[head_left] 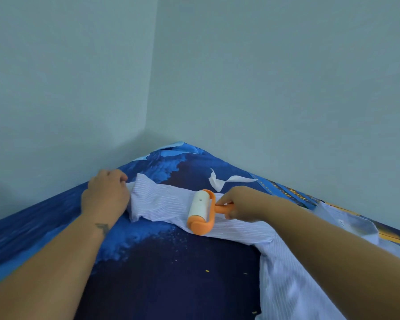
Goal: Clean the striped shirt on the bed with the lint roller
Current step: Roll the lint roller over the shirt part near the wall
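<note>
Fingers (224, 199) of right hand (240, 204) grasp one lint roller (200, 211); left hand (106, 192) pins one striped shirt (166, 204).

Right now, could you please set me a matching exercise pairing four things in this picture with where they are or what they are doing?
Things:
1. left hand
2. right hand
3. lint roller
4. torn white sheet

States:
A. lies loose on the bed beyond the sleeve
B. grips the orange handle
C. holds down the sleeve's end
D. rests on the striped shirt

Pairs: 1-C, 2-B, 3-D, 4-A
</note>
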`<move>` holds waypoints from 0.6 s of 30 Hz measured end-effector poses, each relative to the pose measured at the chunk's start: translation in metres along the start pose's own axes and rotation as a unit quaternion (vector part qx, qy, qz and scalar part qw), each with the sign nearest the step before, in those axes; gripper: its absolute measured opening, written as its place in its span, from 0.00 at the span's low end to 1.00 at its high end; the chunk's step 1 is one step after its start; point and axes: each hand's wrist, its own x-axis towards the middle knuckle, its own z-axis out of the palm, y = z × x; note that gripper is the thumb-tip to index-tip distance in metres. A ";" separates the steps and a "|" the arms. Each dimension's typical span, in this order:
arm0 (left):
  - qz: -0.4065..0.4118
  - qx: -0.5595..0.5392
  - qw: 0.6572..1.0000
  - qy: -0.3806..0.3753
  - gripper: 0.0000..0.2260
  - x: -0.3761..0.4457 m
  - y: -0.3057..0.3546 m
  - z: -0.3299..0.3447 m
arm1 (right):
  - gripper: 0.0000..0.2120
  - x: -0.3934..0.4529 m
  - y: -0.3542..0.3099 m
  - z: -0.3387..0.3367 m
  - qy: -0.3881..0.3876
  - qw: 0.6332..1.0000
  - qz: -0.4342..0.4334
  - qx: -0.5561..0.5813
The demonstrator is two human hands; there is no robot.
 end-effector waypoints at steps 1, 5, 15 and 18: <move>-0.020 0.024 0.999 -0.019 0.13 0.001 -0.004 0.000 | 0.13 0.005 -0.008 0.000 0.003 1.000 -0.010 0.011; -0.045 0.107 0.989 -0.093 0.19 -0.001 0.001 0.005 | 0.12 0.022 -0.033 0.002 0.022 0.999 -0.033 0.024; 0.066 0.041 0.991 -0.108 0.10 -0.008 0.003 0.009 | 0.14 0.018 -0.031 -0.020 0.115 0.990 -0.036 0.071; 0.086 -0.032 0.994 -0.061 0.06 -0.012 0.004 0.005 | 0.15 0.009 -0.019 -0.023 0.102 0.994 -0.008 0.043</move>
